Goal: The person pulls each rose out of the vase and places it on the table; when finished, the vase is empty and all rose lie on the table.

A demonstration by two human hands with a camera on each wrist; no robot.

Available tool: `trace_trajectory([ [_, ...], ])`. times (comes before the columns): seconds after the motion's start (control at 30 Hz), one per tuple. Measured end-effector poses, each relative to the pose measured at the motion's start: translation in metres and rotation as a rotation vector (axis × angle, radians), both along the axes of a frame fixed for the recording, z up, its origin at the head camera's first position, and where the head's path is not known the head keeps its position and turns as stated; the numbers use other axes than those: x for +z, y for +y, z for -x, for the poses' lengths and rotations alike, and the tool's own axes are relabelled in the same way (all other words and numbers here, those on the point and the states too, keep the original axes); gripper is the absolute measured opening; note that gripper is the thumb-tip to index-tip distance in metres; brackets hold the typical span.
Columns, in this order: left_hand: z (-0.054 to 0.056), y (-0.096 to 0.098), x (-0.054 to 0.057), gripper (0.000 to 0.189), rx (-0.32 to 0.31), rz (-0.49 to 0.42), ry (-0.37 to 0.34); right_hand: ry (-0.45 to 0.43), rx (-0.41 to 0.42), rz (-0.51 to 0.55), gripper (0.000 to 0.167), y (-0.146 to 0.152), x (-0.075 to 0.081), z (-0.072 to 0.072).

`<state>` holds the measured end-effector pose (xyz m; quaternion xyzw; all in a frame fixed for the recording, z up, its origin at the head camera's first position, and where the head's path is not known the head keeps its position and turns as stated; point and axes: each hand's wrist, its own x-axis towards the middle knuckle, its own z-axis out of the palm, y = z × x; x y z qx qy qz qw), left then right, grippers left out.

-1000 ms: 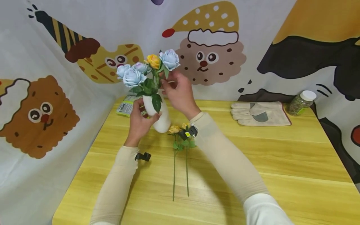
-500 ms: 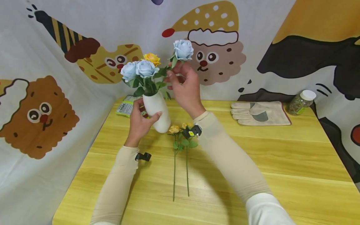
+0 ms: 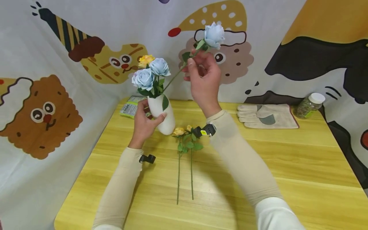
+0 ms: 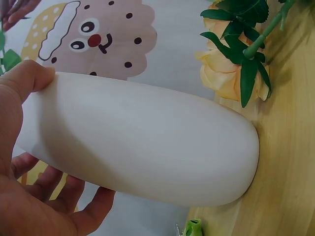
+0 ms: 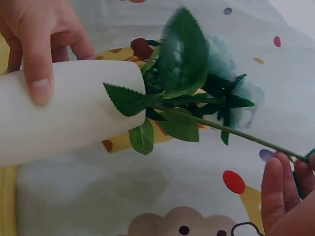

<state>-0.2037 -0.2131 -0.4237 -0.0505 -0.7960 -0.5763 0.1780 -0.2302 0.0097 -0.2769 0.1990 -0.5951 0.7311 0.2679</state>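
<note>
A white vase (image 3: 162, 116) stands on the wooden table, its base touching the wood in the left wrist view. My left hand (image 3: 145, 124) grips its upper part, thumb on one side and fingers on the other. Two blue roses (image 3: 143, 79) and a yellow rose (image 3: 146, 60) rise from its mouth. To the upper right, my right hand (image 3: 205, 75) pinches the stem of another blue rose (image 3: 214, 35) just below the bloom. That stem slants down to the vase's mouth, with leaves (image 5: 128, 98) at the rim; its lower end is hidden.
Two yellow roses (image 3: 179, 131) with long green stems lie on the table (image 3: 143, 198) in front of the vase. Behind my left hand is a green-and-grey packet (image 3: 129, 107). A work glove (image 3: 267, 116) and a white-capped jar (image 3: 310, 105) sit at the back right.
My right hand has moved up and to the right with a blue rose, drawing its bloom away from the others. The left hand has stayed on the vase.
</note>
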Motion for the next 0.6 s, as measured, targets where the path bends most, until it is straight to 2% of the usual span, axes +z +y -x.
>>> trace_trajectory([
  [0.3,0.003,-0.001,-0.003,0.078,-0.011,0.012,0.007,-0.011,-0.066,0.214,0.019,0.023,0.0,0.0],
  [0.47,0.003,-0.001,-0.004,0.077,-0.018,0.009,0.005,-0.062,-0.128,0.34,0.018,0.041,-0.009,-0.001],
  [0.6,0.002,-0.001,-0.004,0.076,-0.018,-0.007,0.01,-0.098,-0.16,0.384,0.017,0.054,-0.02,-0.002],
])
